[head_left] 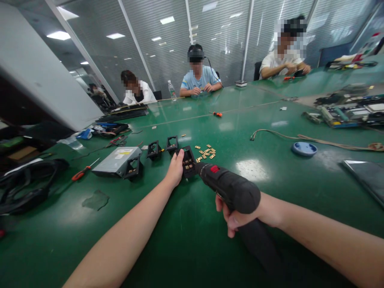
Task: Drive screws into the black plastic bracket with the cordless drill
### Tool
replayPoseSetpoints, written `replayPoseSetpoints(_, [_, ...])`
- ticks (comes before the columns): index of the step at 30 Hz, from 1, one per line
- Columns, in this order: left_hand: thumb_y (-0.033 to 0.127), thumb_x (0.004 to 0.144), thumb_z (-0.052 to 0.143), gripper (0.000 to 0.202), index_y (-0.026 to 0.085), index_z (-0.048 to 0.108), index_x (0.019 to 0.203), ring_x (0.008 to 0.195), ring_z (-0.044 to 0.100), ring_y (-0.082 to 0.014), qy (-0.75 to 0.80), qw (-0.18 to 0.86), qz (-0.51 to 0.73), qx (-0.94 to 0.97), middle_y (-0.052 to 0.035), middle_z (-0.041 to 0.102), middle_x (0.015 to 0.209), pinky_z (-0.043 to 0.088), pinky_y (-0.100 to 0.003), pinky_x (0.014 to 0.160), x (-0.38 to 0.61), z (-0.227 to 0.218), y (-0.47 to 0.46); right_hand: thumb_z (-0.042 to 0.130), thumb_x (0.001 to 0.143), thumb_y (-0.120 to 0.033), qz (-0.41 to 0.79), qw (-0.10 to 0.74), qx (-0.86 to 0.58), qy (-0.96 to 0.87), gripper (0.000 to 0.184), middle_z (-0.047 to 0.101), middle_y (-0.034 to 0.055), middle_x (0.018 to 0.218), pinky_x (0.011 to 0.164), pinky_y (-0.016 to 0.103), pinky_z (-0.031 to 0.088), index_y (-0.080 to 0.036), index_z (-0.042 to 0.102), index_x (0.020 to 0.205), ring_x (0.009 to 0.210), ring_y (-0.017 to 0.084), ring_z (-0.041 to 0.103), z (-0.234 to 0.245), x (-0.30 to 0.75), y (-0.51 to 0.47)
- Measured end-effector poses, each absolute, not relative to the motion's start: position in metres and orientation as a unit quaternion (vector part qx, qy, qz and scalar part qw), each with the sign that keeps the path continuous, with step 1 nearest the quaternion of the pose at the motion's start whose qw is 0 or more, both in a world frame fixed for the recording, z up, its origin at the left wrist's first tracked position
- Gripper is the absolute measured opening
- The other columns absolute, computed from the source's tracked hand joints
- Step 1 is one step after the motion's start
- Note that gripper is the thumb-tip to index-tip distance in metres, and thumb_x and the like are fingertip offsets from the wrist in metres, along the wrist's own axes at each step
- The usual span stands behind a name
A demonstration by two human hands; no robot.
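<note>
The black power drill [229, 186] has a red patch on top, its markings too small to read. It sits in the right hand [238, 216], which is wrapped around its grip. The drill's body lies diagonally, long axis running from lower right to upper left, chuck pointing forward and leftward at a black frame [188, 154]. The left hand [176, 167] grips that frame's left side, thumb uppermost, to the left of the drill's nose. Several brass-coloured pieces sit in the frame; whether the drill's tip touches one, I cannot tell. The hands are apart, with the chuck between them.

Just beyond, loose brass tabs [212, 151] lie scattered on the green table [180, 232]. To the left are two more black frames [153, 151], then a third beside a silver box [109, 162], whose white-and-yellow label is illegible here. An orange-handled screwdriver [78, 175] lies further left; a blue round dish [304, 149] lies well to the right. Three people sit across the table.
</note>
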State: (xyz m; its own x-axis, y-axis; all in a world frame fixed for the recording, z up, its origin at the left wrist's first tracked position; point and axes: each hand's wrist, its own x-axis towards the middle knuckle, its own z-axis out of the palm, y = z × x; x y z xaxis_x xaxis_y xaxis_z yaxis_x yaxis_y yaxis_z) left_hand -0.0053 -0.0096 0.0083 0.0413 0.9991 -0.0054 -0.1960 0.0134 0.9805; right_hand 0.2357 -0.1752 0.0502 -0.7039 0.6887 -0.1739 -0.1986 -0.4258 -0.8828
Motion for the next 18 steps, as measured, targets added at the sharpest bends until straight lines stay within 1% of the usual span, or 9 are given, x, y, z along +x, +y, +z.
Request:
replayPoseSetpoints(4, [0.063,0.082,0.078,0.056,0.021,0.064,0.117,0.096,0.077,-0.0259,0.439,0.564,0.535,0.45,-0.0087,0.08,0.103,0.063,-0.041,0.088,-0.0037,0.0113,-0.0104,0.102,0.06,-0.026,0.797,0.27,-0.271,-0.468,0.05,0.074,0.0007,0.067,0.056,0.024,0.056,-0.015,0.063,0.089,0.062,0.021,0.077,0.0566,0.2322,-0.1747])
replayPoseSetpoints(6, [0.057,0.08,0.079,0.052,0.022,0.064,0.115,0.093,0.077,-0.0248,0.441,0.564,0.534,0.45,-0.0069,0.079,0.101,0.063,-0.039,0.085,-0.0027,0.0139,-0.012,0.102,0.06,-0.026,0.797,0.268,-0.28,-0.464,0.049,0.074,0.0012,0.068,0.058,0.025,0.057,-0.015,0.062,0.087,0.064,0.021,0.078,0.0551,0.2329,-0.175])
replayPoseSetpoints(9, [0.047,0.076,0.079,0.047,0.022,0.062,0.113,0.088,0.076,-0.0234,0.442,0.568,0.528,0.45,-0.0049,0.078,0.099,0.062,-0.036,0.078,-0.0025,0.0168,-0.0146,0.104,0.056,-0.027,0.801,0.269,-0.288,-0.451,0.052,0.073,-0.0002,0.069,0.058,0.026,0.058,-0.015,0.063,0.086,0.064,0.022,0.078,0.051,0.235,-0.1757])
replayPoseSetpoints(14, [0.034,0.073,0.072,0.041,0.024,0.06,0.11,0.078,0.072,-0.0207,0.454,0.574,0.518,0.443,-0.002,0.074,0.091,0.06,-0.035,0.072,-0.0057,0.0163,-0.0152,0.105,0.052,-0.026,0.807,0.27,-0.298,-0.434,0.053,0.073,-0.0002,0.07,0.06,0.027,0.058,-0.015,0.065,0.086,0.064,0.022,0.078,0.0489,0.2364,-0.1764])
replayPoseSetpoints(18, [0.025,0.069,0.067,0.033,0.023,0.059,0.101,0.077,0.069,-0.0191,0.47,0.552,0.517,0.454,-0.0004,0.07,0.086,0.06,-0.034,0.074,-0.0073,0.0141,-0.0131,0.103,0.057,-0.024,0.809,0.261,-0.289,-0.439,0.048,0.073,-0.0005,0.07,0.062,0.029,0.06,-0.015,0.065,0.085,0.066,0.022,0.078,0.0517,0.2363,-0.1763])
